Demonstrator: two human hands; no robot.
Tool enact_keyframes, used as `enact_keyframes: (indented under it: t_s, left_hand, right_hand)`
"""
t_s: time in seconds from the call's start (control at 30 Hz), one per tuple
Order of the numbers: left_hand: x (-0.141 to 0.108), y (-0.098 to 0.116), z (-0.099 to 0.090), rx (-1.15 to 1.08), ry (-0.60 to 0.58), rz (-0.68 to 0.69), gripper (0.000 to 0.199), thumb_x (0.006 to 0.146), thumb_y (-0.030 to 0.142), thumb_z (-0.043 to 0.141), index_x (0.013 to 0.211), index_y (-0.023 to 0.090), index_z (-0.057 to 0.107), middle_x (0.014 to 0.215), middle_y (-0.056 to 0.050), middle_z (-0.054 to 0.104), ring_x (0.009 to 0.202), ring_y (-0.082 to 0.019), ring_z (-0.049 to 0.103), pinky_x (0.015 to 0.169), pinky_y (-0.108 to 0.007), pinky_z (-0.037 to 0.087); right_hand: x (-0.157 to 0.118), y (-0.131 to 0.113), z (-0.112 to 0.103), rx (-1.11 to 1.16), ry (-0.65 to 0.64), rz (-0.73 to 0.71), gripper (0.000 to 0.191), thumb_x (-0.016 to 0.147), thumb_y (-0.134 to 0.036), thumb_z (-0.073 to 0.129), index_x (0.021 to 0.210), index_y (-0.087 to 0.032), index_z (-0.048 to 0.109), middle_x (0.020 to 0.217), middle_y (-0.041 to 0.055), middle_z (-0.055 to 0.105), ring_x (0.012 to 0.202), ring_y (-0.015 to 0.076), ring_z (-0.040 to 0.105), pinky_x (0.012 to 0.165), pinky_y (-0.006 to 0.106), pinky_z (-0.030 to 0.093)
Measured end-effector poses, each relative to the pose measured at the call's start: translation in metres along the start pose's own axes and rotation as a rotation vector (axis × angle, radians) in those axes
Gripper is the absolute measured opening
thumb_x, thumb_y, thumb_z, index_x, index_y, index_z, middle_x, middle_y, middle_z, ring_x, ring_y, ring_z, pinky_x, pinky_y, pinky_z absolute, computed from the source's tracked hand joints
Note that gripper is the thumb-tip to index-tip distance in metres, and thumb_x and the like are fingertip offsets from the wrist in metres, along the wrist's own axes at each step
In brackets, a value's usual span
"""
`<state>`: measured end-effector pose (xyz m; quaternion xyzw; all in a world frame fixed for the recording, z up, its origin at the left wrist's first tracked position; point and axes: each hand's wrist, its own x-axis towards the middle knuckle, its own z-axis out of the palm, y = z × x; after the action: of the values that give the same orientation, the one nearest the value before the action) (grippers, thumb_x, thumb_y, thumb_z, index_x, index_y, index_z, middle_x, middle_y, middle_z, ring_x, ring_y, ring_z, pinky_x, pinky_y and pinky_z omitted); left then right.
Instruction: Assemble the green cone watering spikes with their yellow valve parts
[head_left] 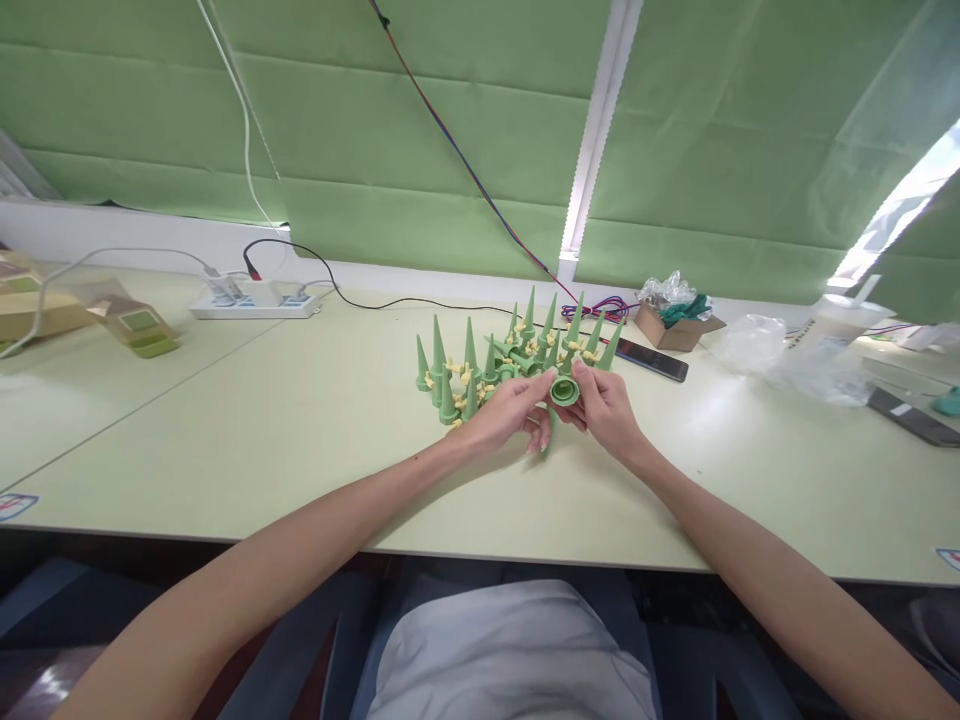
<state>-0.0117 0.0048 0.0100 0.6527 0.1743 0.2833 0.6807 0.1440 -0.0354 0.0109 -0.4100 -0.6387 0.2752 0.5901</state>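
Both hands meet over the table, holding one green plastic plant watering spike [564, 391] with its round, hollow end turned up toward me. My left hand [517, 408] grips its left side with the thumb at the rim and other fingers curled below. On the right side, my right hand [604, 405] pinches the rim between thumb and fingers. Part of the spike's tapered end shows below the hands. Just behind stand several more green spikes [439, 360] with small yellow valves [465, 375], mostly point up, some lying down. My hands hide a few of them.
A phone [651, 360] lies right of the spikes, near a small cardboard box [675, 328] and coiled wires [600, 308]. Farther right are a lidded cup [836, 330], plastic bags and another dark device [911, 415]. A power strip [255, 305] sits at the back left.
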Motion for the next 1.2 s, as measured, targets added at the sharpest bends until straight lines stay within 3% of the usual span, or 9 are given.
enact_keyframes:
  t_s: [0.13, 0.4, 0.6, 0.8, 1.0, 1.2]
  left_hand:
    - [-0.004, 0.003, 0.001, 0.185, 0.075, 0.066, 0.047, 0.089, 0.063, 0.053, 0.083, 0.017, 0.053, 0.054, 0.001, 0.056, 0.047, -0.012, 0.056, 0.045, -0.023, 0.042]
    - [-0.006, 0.003, 0.006, 0.512, 0.185, 0.208, 0.031, 0.091, 0.049, 0.057, 0.088, 0.019, 0.051, 0.059, 0.004, 0.052, 0.047, -0.011, 0.051, 0.046, -0.023, 0.039]
    - [-0.001, -0.008, 0.002, 0.778, 0.275, 0.417, 0.016, 0.091, 0.033, 0.056, 0.092, 0.017, 0.056, 0.085, -0.002, 0.056, 0.057, -0.008, 0.049, 0.053, -0.023, 0.042]
    - [0.001, -0.018, -0.005, 0.916, 0.250, 0.570, 0.017, 0.093, 0.019, 0.053, 0.107, 0.020, 0.062, 0.107, -0.006, 0.057, 0.065, -0.007, 0.052, 0.059, -0.022, 0.046]
    - [0.003, -0.020, -0.005, 0.967, 0.328, 0.583, 0.023, 0.093, 0.016, 0.051, 0.112, 0.022, 0.063, 0.113, -0.007, 0.055, 0.061, -0.006, 0.051, 0.060, -0.023, 0.048]
    - [-0.001, -0.009, 0.007, 0.817, 0.436, 0.466, 0.029, 0.092, 0.023, 0.053, 0.120, 0.020, 0.049, 0.124, -0.010, 0.051, 0.058, -0.004, 0.052, 0.056, -0.023, 0.047]
  right_hand:
    - [0.000, 0.003, -0.001, 0.012, 0.017, 0.043, 0.060, 0.091, -0.065, 0.051, 0.052, -0.022, 0.035, 0.040, -0.0059, 0.033, 0.033, 0.0084, 0.037, 0.032, 0.024, 0.028]
    - [0.003, 0.015, -0.006, -0.004, 0.002, 0.096, 0.059, 0.091, -0.063, 0.051, 0.053, -0.022, 0.033, 0.041, -0.0065, 0.031, 0.032, 0.0073, 0.033, 0.031, 0.024, 0.027]
    - [0.005, 0.024, -0.008, -0.035, -0.014, 0.106, 0.061, 0.093, -0.061, 0.050, 0.050, -0.022, 0.030, 0.039, -0.0063, 0.029, 0.033, 0.0073, 0.033, 0.034, 0.024, 0.028]
    - [0.007, 0.020, -0.008, -0.119, -0.040, 0.096, 0.063, 0.092, -0.062, 0.050, 0.047, -0.022, 0.030, 0.036, -0.0056, 0.031, 0.033, 0.0075, 0.034, 0.036, 0.025, 0.029]
    - [0.005, 0.018, -0.004, -0.113, -0.006, 0.092, 0.062, 0.093, -0.062, 0.048, 0.047, -0.021, 0.035, 0.036, -0.0045, 0.035, 0.032, 0.0083, 0.037, 0.035, 0.025, 0.028]
    - [0.005, 0.011, -0.003, -0.064, 0.047, 0.063, 0.057, 0.095, -0.059, 0.048, 0.053, -0.022, 0.037, 0.038, -0.0056, 0.037, 0.030, 0.0087, 0.038, 0.034, 0.025, 0.030]
